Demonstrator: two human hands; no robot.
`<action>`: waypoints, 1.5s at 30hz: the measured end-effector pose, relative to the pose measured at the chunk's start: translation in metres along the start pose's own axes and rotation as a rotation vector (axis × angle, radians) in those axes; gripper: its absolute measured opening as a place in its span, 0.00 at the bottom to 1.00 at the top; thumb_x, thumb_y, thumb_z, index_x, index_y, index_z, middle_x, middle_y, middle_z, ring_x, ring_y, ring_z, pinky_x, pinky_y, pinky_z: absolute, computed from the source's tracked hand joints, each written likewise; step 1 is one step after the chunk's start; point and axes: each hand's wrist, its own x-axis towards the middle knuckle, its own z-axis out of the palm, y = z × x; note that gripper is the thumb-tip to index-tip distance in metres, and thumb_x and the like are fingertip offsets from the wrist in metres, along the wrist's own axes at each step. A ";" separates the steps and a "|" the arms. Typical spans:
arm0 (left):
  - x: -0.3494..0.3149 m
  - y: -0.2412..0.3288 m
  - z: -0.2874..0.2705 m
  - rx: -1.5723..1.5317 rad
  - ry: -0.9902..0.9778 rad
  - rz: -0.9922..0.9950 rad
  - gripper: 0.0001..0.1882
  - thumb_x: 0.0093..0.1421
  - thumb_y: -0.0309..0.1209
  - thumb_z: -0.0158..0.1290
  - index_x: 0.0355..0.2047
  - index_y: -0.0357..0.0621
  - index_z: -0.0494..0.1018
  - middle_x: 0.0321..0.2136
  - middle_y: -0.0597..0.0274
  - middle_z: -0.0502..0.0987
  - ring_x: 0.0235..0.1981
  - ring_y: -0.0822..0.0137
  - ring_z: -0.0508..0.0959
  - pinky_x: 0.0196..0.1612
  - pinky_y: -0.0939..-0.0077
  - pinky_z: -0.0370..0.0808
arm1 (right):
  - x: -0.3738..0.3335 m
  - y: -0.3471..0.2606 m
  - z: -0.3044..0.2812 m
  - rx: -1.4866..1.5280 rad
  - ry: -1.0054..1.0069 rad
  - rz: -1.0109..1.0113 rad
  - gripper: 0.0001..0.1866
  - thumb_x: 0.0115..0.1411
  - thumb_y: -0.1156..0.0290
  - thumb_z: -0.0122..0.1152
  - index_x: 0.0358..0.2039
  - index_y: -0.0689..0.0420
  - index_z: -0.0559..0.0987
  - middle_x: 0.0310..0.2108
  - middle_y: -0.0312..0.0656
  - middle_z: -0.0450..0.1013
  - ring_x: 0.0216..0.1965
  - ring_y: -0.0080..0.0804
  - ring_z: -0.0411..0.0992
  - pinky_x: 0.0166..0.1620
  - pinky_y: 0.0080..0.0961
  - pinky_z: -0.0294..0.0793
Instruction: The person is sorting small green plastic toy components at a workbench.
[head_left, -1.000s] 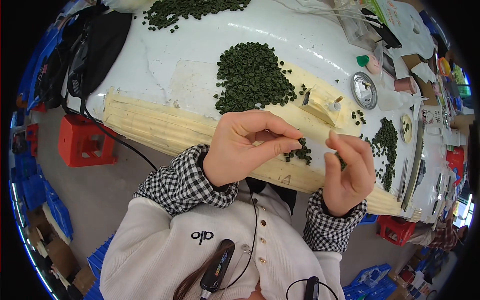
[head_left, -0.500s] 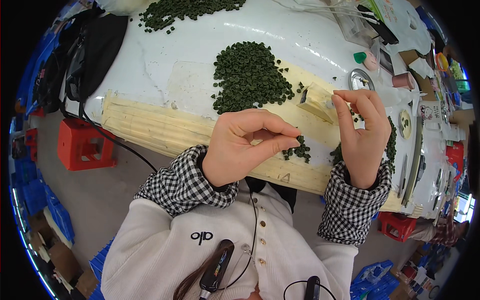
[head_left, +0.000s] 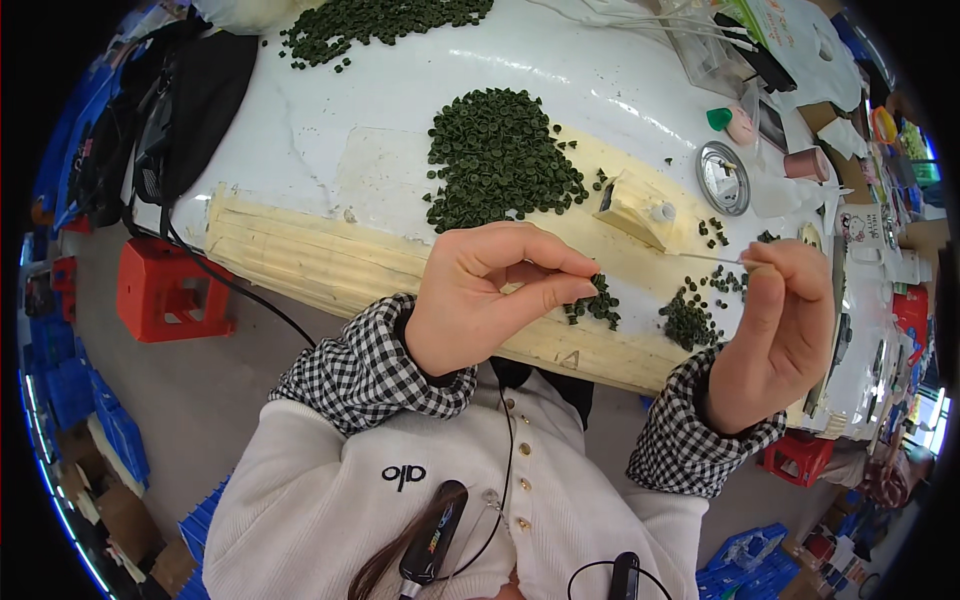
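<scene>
Right hand (head_left: 775,335) has dropped lower since before — fingers pinched on a thin metal needle (head_left: 712,258). Left hand (head_left: 490,295) stays put, fingertips pressed together — over the small dark-green rubber rings (head_left: 595,303).

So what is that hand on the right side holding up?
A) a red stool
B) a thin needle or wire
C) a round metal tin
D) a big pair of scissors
B: the right hand pinches a thin needle or wire between its fingers, raised over the small dark green beads on the table.
</scene>
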 end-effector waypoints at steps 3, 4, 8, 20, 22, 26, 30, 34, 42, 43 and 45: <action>0.001 0.000 0.002 -0.004 -0.003 -0.011 0.09 0.54 0.13 0.56 0.37 0.31 0.77 0.33 0.54 0.78 0.35 0.70 0.78 0.39 0.81 0.75 | -0.007 0.005 0.002 0.136 -0.221 0.011 0.06 0.60 0.75 0.57 0.34 0.65 0.74 0.32 0.43 0.73 0.34 0.30 0.68 0.42 0.24 0.67; 0.000 0.000 0.002 -0.002 0.006 -0.014 0.09 0.54 0.13 0.56 0.37 0.31 0.77 0.33 0.54 0.78 0.35 0.70 0.78 0.39 0.81 0.75 | -0.008 0.006 0.006 0.168 -0.252 0.017 0.06 0.60 0.74 0.57 0.34 0.65 0.73 0.32 0.43 0.73 0.34 0.30 0.69 0.41 0.24 0.68; 0.000 0.000 0.001 0.010 -0.007 -0.016 0.09 0.54 0.13 0.56 0.36 0.31 0.77 0.34 0.54 0.78 0.36 0.70 0.78 0.40 0.80 0.76 | -0.008 0.008 0.017 0.224 -0.346 0.023 0.07 0.62 0.74 0.55 0.34 0.65 0.73 0.32 0.43 0.74 0.32 0.28 0.71 0.38 0.22 0.71; 0.000 -0.001 0.000 -0.003 -0.020 -0.008 0.10 0.53 0.13 0.56 0.37 0.30 0.76 0.36 0.52 0.78 0.38 0.68 0.79 0.42 0.78 0.76 | -0.009 0.006 0.020 0.232 -0.407 0.059 0.06 0.65 0.75 0.49 0.35 0.65 0.69 0.30 0.45 0.74 0.33 0.28 0.73 0.39 0.21 0.72; 0.000 0.000 0.000 -0.005 -0.022 -0.011 0.10 0.53 0.13 0.56 0.37 0.31 0.76 0.36 0.52 0.78 0.38 0.68 0.79 0.42 0.78 0.76 | -0.011 0.012 0.023 0.271 -0.363 0.024 0.03 0.60 0.80 0.55 0.34 0.66 0.72 0.30 0.44 0.73 0.30 0.28 0.74 0.34 0.19 0.73; 0.000 0.000 0.000 -0.009 -0.016 -0.014 0.10 0.54 0.13 0.56 0.37 0.31 0.76 0.36 0.52 0.78 0.38 0.69 0.79 0.42 0.78 0.76 | -0.009 0.011 0.022 0.270 -0.379 0.017 0.03 0.61 0.80 0.55 0.34 0.66 0.72 0.30 0.43 0.73 0.31 0.28 0.74 0.34 0.19 0.73; -0.001 0.001 0.001 0.006 -0.012 -0.026 0.09 0.54 0.13 0.55 0.37 0.30 0.76 0.35 0.52 0.78 0.37 0.69 0.79 0.42 0.79 0.76 | -0.009 0.003 0.025 0.377 -0.179 0.166 0.03 0.62 0.79 0.53 0.34 0.66 0.71 0.31 0.43 0.73 0.32 0.26 0.74 0.36 0.19 0.74; 0.000 0.000 0.001 0.008 -0.009 -0.005 0.09 0.54 0.13 0.55 0.36 0.30 0.76 0.34 0.53 0.78 0.36 0.69 0.79 0.41 0.80 0.76 | -0.002 0.020 0.023 0.035 0.063 0.113 0.04 0.62 0.77 0.55 0.33 0.65 0.74 0.29 0.40 0.73 0.32 0.24 0.73 0.39 0.18 0.73; 0.000 0.000 0.001 0.013 0.002 -0.005 0.09 0.54 0.14 0.56 0.36 0.30 0.76 0.34 0.53 0.78 0.35 0.70 0.79 0.40 0.80 0.76 | 0.007 0.036 0.022 -0.429 -0.165 -0.079 0.04 0.55 0.78 0.61 0.32 0.62 0.76 0.28 0.44 0.71 0.30 0.38 0.71 0.35 0.28 0.69; 0.000 0.000 0.001 0.014 0.007 -0.006 0.09 0.54 0.14 0.56 0.36 0.30 0.76 0.34 0.53 0.78 0.35 0.70 0.79 0.40 0.80 0.76 | 0.007 0.037 0.021 -0.443 -0.200 -0.081 0.05 0.55 0.78 0.61 0.32 0.63 0.77 0.28 0.44 0.71 0.31 0.39 0.71 0.35 0.28 0.69; 0.000 0.000 0.002 0.008 0.012 0.003 0.08 0.54 0.14 0.56 0.36 0.30 0.76 0.34 0.53 0.78 0.35 0.70 0.79 0.40 0.80 0.76 | 0.007 0.029 0.022 -0.486 -0.125 -0.084 0.06 0.55 0.78 0.60 0.35 0.63 0.78 0.29 0.45 0.72 0.31 0.38 0.71 0.36 0.27 0.70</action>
